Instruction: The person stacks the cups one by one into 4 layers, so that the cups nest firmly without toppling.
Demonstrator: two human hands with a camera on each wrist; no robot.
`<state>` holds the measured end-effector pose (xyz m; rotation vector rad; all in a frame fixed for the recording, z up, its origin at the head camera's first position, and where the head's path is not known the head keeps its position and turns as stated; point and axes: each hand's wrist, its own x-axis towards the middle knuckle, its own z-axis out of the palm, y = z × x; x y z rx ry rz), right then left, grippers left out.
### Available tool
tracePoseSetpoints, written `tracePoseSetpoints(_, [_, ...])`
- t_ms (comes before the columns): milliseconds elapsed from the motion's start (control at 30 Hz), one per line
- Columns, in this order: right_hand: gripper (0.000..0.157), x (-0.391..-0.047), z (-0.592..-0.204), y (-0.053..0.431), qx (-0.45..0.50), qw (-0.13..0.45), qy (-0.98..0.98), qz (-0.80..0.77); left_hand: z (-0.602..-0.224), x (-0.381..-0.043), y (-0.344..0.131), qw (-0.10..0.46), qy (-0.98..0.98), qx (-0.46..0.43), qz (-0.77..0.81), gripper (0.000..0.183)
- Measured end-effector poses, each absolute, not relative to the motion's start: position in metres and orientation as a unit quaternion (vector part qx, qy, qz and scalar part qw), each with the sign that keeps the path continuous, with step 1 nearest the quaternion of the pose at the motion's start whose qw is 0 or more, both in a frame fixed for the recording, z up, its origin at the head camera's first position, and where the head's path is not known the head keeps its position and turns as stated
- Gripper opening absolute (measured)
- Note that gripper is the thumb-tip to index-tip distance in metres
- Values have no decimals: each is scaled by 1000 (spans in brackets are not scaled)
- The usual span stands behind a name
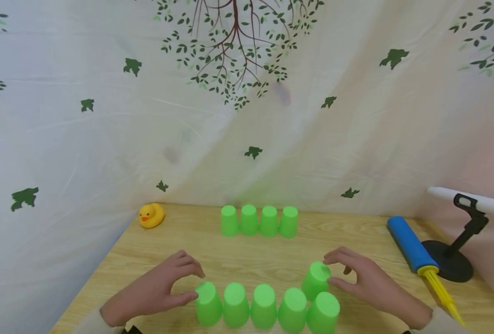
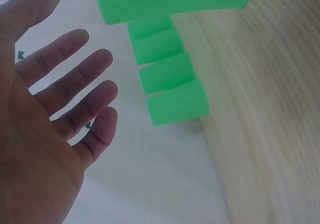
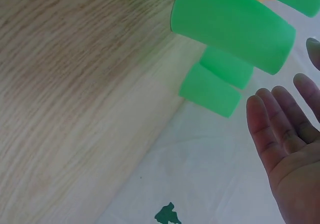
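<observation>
Five smooth, tapered green cups (image 1: 264, 306) in a row, flat ends up, toward the near edge of the wood-grain worktop (image 1: 167, 248); sixth cup (image 1: 315, 281) behind the right end. Left hand (image 1: 165, 284) by leftmost cup (image 1: 209, 307), right hand (image 1: 365, 284) by sixth: both released, fingers loosely bent. Four more cups (image 1: 249, 221) near far edge. Rounded yellow duck (image 1: 152, 215), far-left corner.

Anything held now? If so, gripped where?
Nothing held. Left hand is clear of the leftmost front cup, right hand of the cup behind that row; wrist views show the gaps.
</observation>
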<state>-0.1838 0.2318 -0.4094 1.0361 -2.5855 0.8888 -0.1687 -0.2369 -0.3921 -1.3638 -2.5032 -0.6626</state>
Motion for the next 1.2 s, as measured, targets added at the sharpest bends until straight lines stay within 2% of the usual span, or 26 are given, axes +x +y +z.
tracePoseSetpoints(733, [31,-186,-425,229,363,97,-867,328,-412,-166,-231,111,-838,-477,-239,30])
tracePoseSetpoints(1200, [29,-186,-431,227,346,79,-867,350,-419,-163,-233,54,-850,-434,-292,34])
